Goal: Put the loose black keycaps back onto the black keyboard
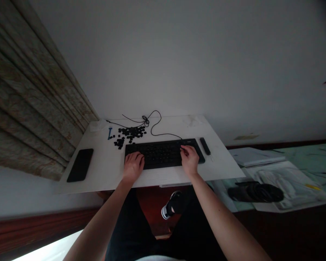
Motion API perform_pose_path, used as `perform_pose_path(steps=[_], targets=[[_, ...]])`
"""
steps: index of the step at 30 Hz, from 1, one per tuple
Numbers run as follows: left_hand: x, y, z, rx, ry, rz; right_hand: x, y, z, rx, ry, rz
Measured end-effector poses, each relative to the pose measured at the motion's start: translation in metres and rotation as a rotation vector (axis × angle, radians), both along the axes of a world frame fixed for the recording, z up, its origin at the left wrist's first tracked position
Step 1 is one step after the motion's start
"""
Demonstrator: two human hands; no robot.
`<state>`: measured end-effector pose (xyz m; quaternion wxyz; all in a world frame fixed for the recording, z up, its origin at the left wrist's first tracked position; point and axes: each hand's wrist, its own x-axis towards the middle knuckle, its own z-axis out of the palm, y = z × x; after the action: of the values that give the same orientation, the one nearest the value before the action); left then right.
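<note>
A black keyboard (163, 154) lies on the white table, its surface looking uneven in the dim light. My left hand (134, 163) rests on the keyboard's left end with its fingers laid out over it. Above the right part of the keyboard, my right hand (189, 158) is closed in a pinch, thumb and forefinger together; what is between them is too small to make out. Behind the keyboard, to the left, a loose pile of small black keycaps (133, 132) is scattered. A blue tool (110, 133) lies left of that pile.
The thin black cable (161, 119) curls behind the keyboard. A black phone (80, 165) lies at the table's left, a dark slim object (205, 146) right of the keyboard. The table (105, 174) meets the wall. Papers and a black item (255, 192) lie on a surface at right.
</note>
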<state>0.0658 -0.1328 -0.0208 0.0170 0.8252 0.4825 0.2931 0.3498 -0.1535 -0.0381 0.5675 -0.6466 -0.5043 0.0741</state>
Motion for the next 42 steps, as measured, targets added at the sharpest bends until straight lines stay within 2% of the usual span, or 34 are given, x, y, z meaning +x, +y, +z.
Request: perform_pose_path(steps=[4, 9, 14, 19, 35, 42], targets=[[0.0, -0.001, 0.0, -0.013, -0.011, 0.0, 0.0, -0.002, 0.006, -0.052, 0.312, 0.064], [-0.001, -0.001, 0.0, -0.012, -0.013, -0.007, -0.007, -0.004, 0.028, -0.139, 0.736, 0.197], [-0.002, -0.001, -0.002, -0.012, -0.019, 0.001, -0.009, -0.01, 0.043, -0.219, 0.939, 0.267], [-0.002, -0.001, -0.002, -0.005, -0.013, 0.005, -0.008, -0.018, 0.043, -0.273, 0.987, 0.336], [0.0, -0.001, -0.003, 0.016, -0.004, -0.009, -0.004, -0.034, 0.024, -0.234, 1.095, 0.286], [0.001, -0.004, 0.001, 0.019, -0.056, -0.039, -0.001, -0.041, 0.019, -0.215, 0.966, 0.224]])
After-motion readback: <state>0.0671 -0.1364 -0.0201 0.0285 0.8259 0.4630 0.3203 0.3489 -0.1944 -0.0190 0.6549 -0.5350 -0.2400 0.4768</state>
